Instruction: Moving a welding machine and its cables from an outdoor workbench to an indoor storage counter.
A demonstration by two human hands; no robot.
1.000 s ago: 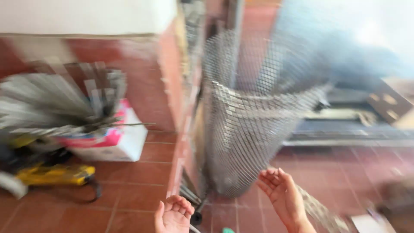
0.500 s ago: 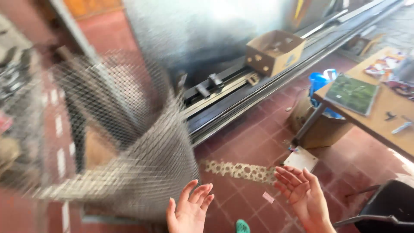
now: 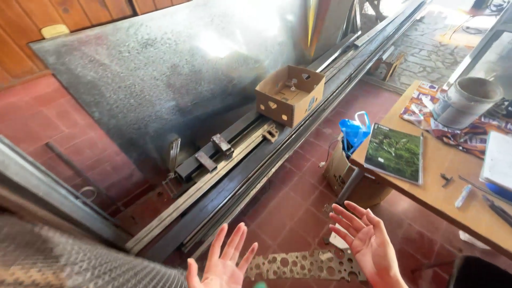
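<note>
- Our fingers [image 3: 234,242] on the left hand [image 3: 221,269] are spread wide, palm up, and hold nothing; the fingers of the right hand [image 3: 368,248] are fanned out too, palm turned inward, also empty.
- Nearest to both hands is the perforated metal strip [image 3: 306,265], lying flat on the tile floor [image 3: 298,197] between and just below them, touching neither hand.
- We judge the strip stiff and fairly light, thin enough to flex a little along its length; the punched holes and cut edges look sharp, so the long edges near the middle seem the safest place to take hold, with flat fingers.
- At the lower left corner a roll of wire mesh [image 3: 64,261] shows, springy and prickly by its look.
- Beyond the strip, long steel bars [image 3: 234,176] lie along the floor beside a big metal sheet [image 3: 176,74]; a cardboard box [image 3: 289,95] sits on them.
- To the right stands a wooden table [image 3: 453,181] carrying a book [image 3: 396,153], a grey pot [image 3: 465,101] and small tools; a blue bag [image 3: 354,133] sits beneath its edge.
</note>
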